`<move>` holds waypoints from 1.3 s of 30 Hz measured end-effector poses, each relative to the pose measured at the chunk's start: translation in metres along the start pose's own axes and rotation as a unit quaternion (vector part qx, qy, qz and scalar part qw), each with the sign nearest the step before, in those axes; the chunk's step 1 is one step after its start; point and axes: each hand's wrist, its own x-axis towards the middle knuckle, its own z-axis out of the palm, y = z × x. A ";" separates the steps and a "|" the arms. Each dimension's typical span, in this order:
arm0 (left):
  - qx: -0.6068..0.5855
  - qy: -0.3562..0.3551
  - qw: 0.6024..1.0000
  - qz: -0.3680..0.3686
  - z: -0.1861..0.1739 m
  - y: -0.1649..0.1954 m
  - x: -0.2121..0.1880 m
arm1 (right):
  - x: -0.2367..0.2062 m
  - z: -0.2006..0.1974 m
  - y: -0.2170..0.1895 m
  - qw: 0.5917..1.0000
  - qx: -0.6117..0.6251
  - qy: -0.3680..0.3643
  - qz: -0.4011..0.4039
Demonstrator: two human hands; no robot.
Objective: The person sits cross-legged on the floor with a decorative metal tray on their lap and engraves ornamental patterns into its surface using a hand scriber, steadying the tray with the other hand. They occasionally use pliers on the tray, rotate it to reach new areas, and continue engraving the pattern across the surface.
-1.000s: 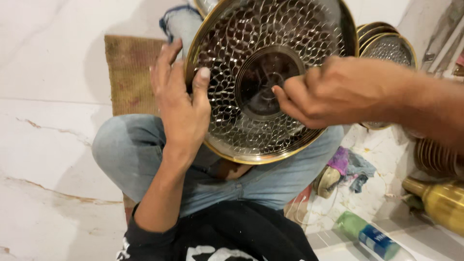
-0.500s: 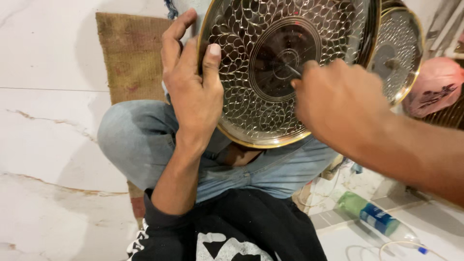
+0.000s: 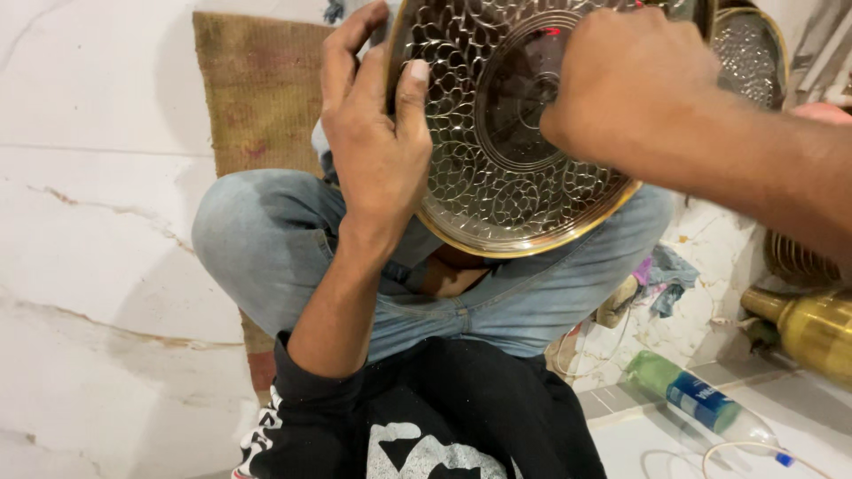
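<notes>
The white floor (image 3: 98, 293) with thin brown cracks is the biggest thing here, and the person sits on it with bent knees in blue jeans (image 3: 293, 248). A brown mat (image 3: 257, 89) lies on the floor at the top, behind the knees.

Next is the big round plate (image 3: 497, 186). It is shiny, with a gold rim and a bumpy leaf pattern. It stands on its edge over the lap, tilted, not lying flat.

The left hand (image 3: 377, 151) is clamped on the plate's left rim, thumb on the front and fingers behind. The right hand (image 3: 630, 84) is closed in a fist pressed on the middle ring of the plate. I cannot tell if it holds a small tool, because the fist hides it.

Only one hand grips the plate, so a hard push from the fist could make it slip and drop on the knees or the hard floor and get dented.

More plates (image 3: 750, 53) stand near the top right edge. A gold pot (image 3: 812, 328) and a green bottle (image 3: 701, 399) lie on the floor at the right. A falling plate could hit them.
</notes>
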 end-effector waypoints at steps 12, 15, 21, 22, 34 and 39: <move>0.015 -0.003 1.000 0.000 0.001 0.000 -0.004 | 0.012 0.058 0.079 0.568 -0.571 0.267 -0.530; 0.005 0.004 1.000 0.006 0.004 0.003 -0.003 | 0.030 0.039 0.083 0.415 -0.676 0.161 -0.588; 0.228 0.036 0.973 0.010 0.008 0.021 0.003 | 0.018 0.021 0.078 0.585 -0.566 0.246 -0.526; 0.220 0.045 0.974 0.022 0.009 0.023 0.004 | 0.016 0.022 0.087 0.653 -0.457 0.296 -0.526; 0.041 0.053 0.997 0.036 0.039 -0.050 0.136 | 0.084 0.340 0.266 0.497 0.776 0.373 0.110; 0.004 0.086 0.995 0.058 0.057 -0.078 0.196 | 0.103 0.459 0.297 0.261 0.861 0.270 0.342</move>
